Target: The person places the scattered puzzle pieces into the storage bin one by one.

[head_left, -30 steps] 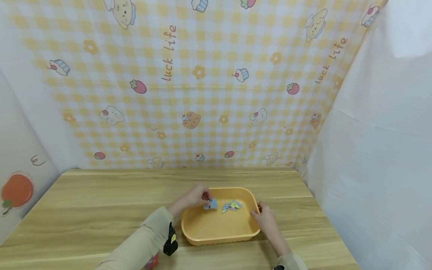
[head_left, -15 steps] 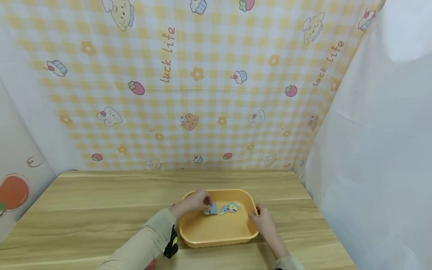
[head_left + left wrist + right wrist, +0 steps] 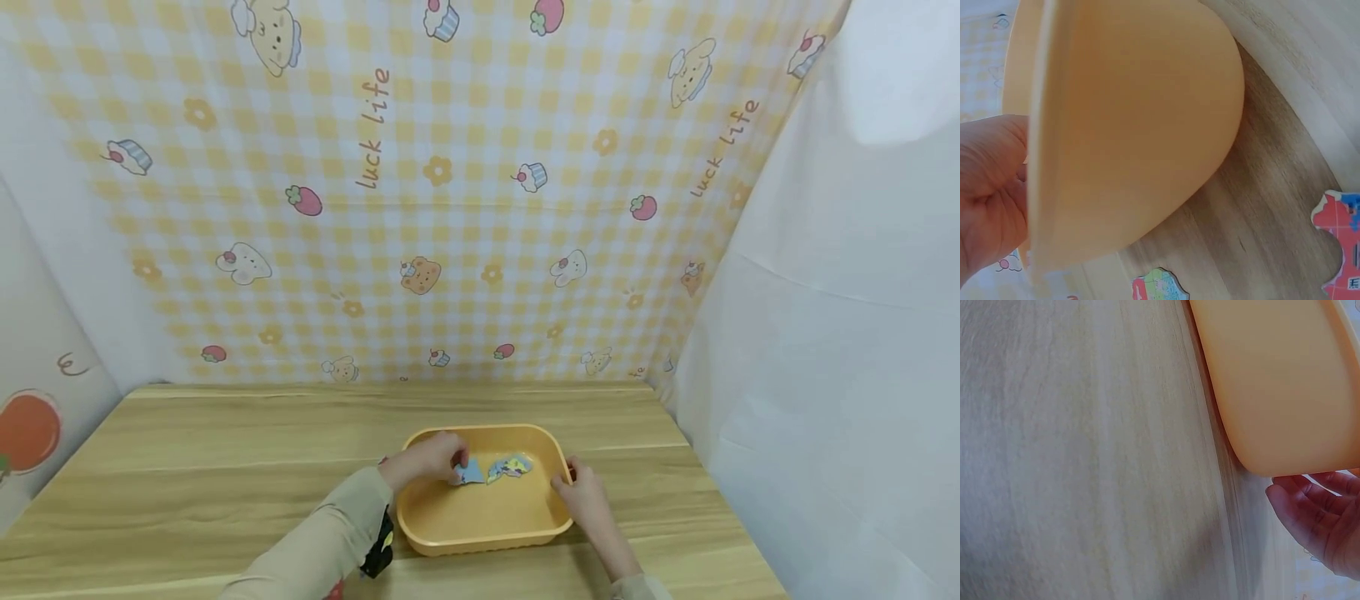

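A light blue puzzle piece (image 3: 470,472) lies at or just above the floor of a yellow-orange plastic tray (image 3: 480,537). My left hand (image 3: 437,457) reaches over the tray's left rim and pinches this piece at its left edge. Just right of it lies a joined cluster of blue and yellow puzzle pieces (image 3: 510,467). My right hand (image 3: 583,493) grips the tray's right rim, thumb inside and fingers outside. In the left wrist view the tray wall hides the left fingertips; in the right wrist view the tray's outer side (image 3: 1279,394) stands above the right fingers.
Outside the tray on the left, a red puzzle piece (image 3: 1344,240) and a green and red one (image 3: 1160,285) lie on the wooden table (image 3: 225,475). A checked cloth (image 3: 465,217) hangs behind the table, and a white sheet (image 3: 825,333) at the right.
My left hand has brought the light blue piece down, and it lies flatter beside the cluster. The right hand keeps its grip on the rim. The head view has shifted slightly.
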The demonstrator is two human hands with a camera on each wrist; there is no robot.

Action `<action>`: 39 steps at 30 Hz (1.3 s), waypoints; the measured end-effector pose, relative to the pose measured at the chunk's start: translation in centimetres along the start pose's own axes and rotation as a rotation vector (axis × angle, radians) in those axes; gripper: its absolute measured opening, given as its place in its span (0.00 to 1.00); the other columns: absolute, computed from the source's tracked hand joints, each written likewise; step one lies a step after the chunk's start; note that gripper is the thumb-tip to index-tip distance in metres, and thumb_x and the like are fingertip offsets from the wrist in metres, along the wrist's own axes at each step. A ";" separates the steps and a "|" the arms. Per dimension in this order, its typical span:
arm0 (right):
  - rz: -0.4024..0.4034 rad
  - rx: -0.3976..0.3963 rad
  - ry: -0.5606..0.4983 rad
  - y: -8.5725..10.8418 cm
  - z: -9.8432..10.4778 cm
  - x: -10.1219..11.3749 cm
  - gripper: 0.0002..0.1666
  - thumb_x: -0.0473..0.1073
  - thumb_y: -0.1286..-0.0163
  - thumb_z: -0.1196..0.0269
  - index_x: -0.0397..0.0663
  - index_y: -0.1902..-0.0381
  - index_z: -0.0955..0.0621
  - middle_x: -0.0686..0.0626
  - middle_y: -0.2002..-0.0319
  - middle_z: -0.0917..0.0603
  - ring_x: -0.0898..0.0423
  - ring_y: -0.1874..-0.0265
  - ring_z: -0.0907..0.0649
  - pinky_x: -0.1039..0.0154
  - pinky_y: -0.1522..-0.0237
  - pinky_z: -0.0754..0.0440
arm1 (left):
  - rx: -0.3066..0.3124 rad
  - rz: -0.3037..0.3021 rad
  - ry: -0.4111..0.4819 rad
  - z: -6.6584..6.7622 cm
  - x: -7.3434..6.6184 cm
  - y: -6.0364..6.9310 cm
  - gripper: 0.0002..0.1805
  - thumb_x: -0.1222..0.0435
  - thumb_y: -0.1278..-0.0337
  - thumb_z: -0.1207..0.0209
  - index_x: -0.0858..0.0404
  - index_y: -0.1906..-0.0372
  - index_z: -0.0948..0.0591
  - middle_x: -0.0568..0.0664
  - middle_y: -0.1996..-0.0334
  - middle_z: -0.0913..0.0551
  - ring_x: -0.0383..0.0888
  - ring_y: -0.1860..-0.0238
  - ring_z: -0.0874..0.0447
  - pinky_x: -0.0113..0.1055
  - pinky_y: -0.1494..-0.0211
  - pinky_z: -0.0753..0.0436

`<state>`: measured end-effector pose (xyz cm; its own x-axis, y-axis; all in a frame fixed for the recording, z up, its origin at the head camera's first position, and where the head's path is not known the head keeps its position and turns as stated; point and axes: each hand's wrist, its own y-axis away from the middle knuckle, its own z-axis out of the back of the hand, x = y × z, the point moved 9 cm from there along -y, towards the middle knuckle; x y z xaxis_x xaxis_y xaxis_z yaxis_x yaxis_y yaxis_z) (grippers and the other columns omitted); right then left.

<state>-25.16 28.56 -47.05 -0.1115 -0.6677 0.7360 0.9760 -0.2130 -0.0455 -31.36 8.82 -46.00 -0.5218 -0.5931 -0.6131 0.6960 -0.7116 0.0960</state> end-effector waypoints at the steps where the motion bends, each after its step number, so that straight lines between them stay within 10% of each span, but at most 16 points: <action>1: -0.004 -0.001 -0.005 0.0 0.0 0.0 0.15 0.33 0.43 0.42 0.29 0.59 0.24 0.41 0.73 0.20 0.57 0.77 0.22 0.66 0.77 0.21 | 0.009 0.008 -0.004 -0.1 0.0 0.0 0.08 0.77 0.61 0.35 0.69 0.74 0.24 0.49 0.79 0.27 0.39 0.76 0.35 0.28 0.73 0.34; 21: -0.007 -0.011 -0.004 0.0 0.1 0.1 0.16 0.33 0.44 0.41 0.28 0.58 0.24 0.41 0.72 0.20 0.56 0.75 0.22 0.65 0.75 0.21 | 0.016 0.002 -0.060 0.2 0.1 0.5 0.09 0.74 0.59 0.35 0.66 0.71 0.24 0.48 0.75 0.27 0.39 0.73 0.32 0.30 0.70 0.31; 32: -0.019 -0.016 -0.006 0.0 0.2 -0.3 0.16 0.33 0.45 0.41 0.28 0.59 0.24 0.40 0.72 0.19 0.55 0.75 0.21 0.63 0.74 0.20 | -0.107 -0.078 0.132 3.7 0.5 2.4 0.09 0.72 0.48 0.41 0.72 0.61 0.25 0.60 0.64 0.21 0.49 0.63 0.21 0.36 0.60 0.21; 39: -0.004 -0.016 0.016 -0.2 0.1 -0.2 0.15 0.33 0.45 0.41 0.28 0.60 0.24 0.41 0.73 0.20 0.56 0.76 0.22 0.64 0.75 0.21 | -0.192 0.022 0.221 5.9 2.5 4.1 0.09 0.71 0.45 0.43 0.70 0.59 0.24 0.53 0.65 0.21 0.44 0.63 0.21 0.33 0.62 0.21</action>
<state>-25.28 28.77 -47.10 -0.1182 -0.6779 0.7256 0.9723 -0.2273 -0.0539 -32.72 2.21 -42.48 -0.4003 -0.4961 -0.7705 0.7977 -0.6025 -0.0265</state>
